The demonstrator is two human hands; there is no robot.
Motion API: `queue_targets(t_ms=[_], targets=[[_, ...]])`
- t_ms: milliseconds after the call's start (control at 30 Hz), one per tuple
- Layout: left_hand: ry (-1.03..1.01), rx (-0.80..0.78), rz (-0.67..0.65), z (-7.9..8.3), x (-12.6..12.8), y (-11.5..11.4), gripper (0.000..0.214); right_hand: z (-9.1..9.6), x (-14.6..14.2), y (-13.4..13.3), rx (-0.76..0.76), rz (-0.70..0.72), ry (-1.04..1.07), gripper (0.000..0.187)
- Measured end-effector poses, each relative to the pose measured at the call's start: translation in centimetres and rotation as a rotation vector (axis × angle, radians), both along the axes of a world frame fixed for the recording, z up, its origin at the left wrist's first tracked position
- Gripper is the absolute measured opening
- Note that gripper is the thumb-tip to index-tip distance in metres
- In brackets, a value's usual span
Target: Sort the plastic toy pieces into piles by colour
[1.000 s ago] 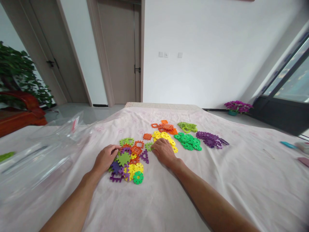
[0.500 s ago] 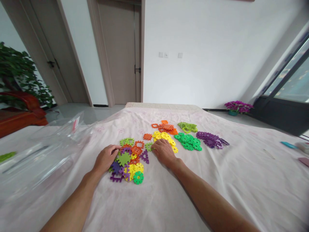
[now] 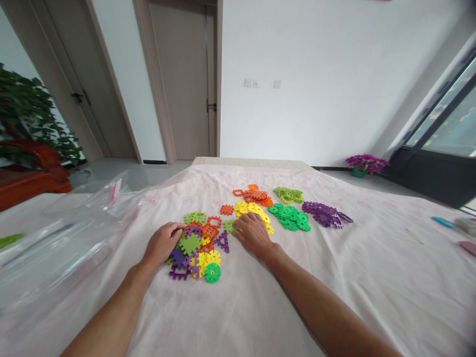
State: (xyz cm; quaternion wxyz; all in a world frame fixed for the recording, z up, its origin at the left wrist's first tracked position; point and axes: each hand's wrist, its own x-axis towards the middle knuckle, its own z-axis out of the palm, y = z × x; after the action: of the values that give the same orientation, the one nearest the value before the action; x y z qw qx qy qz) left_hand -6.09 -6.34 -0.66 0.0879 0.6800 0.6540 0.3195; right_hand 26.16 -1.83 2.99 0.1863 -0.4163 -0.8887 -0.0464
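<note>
My left hand [image 3: 162, 244] rests at the left edge of a mixed heap of flat, notched plastic building pieces, its fingers slightly apart and touching the edge. In that heap lie a light green square piece [image 3: 191, 244], orange pieces [image 3: 210, 231], a purple triangle [image 3: 222, 241], yellow discs [image 3: 213, 257] and a green disc [image 3: 212, 272]. My right hand [image 3: 254, 233] has its fingertips closed on the edge of a light green piece [image 3: 228, 226], partly hidden under them. This hand also covers part of a pile of yellow discs [image 3: 256, 210].
Sorted piles lie farther back: orange [image 3: 256, 195], light green [image 3: 288, 195], green discs [image 3: 290, 217] and purple [image 3: 325, 214]. A lone orange square [image 3: 226, 209] lies between. Clear plastic bags [image 3: 74, 243] spread over the cloth [image 3: 238, 307] at left. A blue object [image 3: 444, 222] sits far right.
</note>
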Motion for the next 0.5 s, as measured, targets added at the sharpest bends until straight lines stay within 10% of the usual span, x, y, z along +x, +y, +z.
queue_targets(t_ms=[500], targets=[[0.01,-0.004,0.0,0.29,0.15,-0.09,0.031,-0.54,-0.19,-0.03,-0.027,0.002,0.084,0.017]])
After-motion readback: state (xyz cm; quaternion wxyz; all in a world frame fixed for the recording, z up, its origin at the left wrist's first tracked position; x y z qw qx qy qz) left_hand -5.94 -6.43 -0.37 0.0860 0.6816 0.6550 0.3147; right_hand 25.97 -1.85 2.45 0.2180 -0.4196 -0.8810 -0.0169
